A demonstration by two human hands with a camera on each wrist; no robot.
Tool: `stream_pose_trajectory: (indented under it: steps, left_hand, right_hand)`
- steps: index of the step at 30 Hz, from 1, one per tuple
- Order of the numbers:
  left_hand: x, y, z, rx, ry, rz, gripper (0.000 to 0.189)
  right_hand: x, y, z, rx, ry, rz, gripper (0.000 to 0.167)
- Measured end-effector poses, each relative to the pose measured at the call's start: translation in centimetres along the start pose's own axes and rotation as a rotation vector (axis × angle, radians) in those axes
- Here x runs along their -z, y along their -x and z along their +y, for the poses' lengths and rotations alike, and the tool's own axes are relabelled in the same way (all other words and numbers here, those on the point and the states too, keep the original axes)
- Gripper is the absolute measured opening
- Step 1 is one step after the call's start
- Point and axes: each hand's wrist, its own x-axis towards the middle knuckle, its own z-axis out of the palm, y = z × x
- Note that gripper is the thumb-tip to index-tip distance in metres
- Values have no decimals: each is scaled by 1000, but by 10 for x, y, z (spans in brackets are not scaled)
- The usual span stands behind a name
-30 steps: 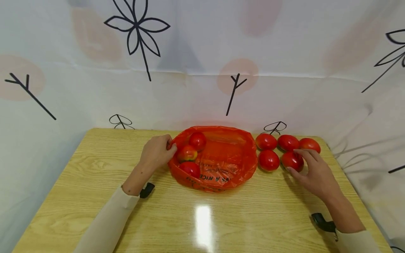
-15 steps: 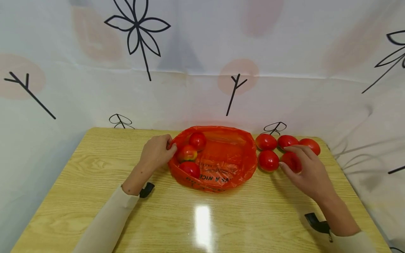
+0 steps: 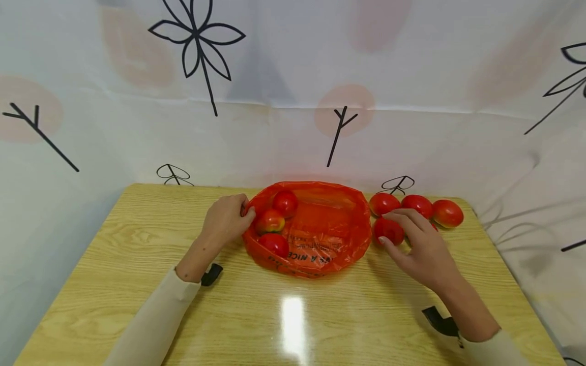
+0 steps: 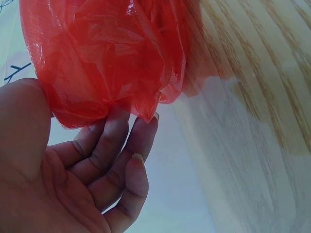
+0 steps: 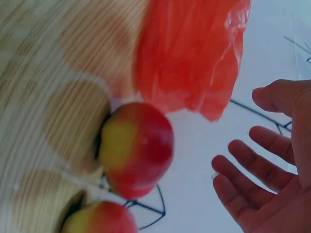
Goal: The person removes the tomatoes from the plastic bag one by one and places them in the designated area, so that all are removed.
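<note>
A red plastic bag (image 3: 361, 239) stands wide-mouthed on the table, with three apples (image 3: 270, 221) at its left side. My left hand (image 3: 223, 221) pinches the bag's left edge; in the left wrist view, the thumb and fingers (image 4: 116, 128) lie on either side of the thin plastic. Over an apple (image 3: 388, 231) just right of the bag hovers my right hand (image 3: 423, 251), thumb and fingers spread. The right wrist view shows those fingers apart from the red and yellow apple (image 5: 138, 148), nothing between them.
Three more apples (image 3: 416, 204) form a row along the back right, and another is mostly covered by the right hand. The wooden table (image 3: 229, 315) ends at a patterned white cloth (image 3: 293, 142) behind it.
My right hand has moved left from the front right apple to the one beside the bag, its fingers still spread. The left hand stays at the bag's edge.
</note>
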Motion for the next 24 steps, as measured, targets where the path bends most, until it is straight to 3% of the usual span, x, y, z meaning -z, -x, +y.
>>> stream_pose_trajectory:
  steps: [12,24]
  left_hand:
    - [0,1,1,4,-6,-7,18]
    - [0,1,1,1,-10,-9,18]
  right_hand:
    - [-16,-18,-24,14,-11,-66,53]
    - [-30,-31,-40,97,-69,-94,48]
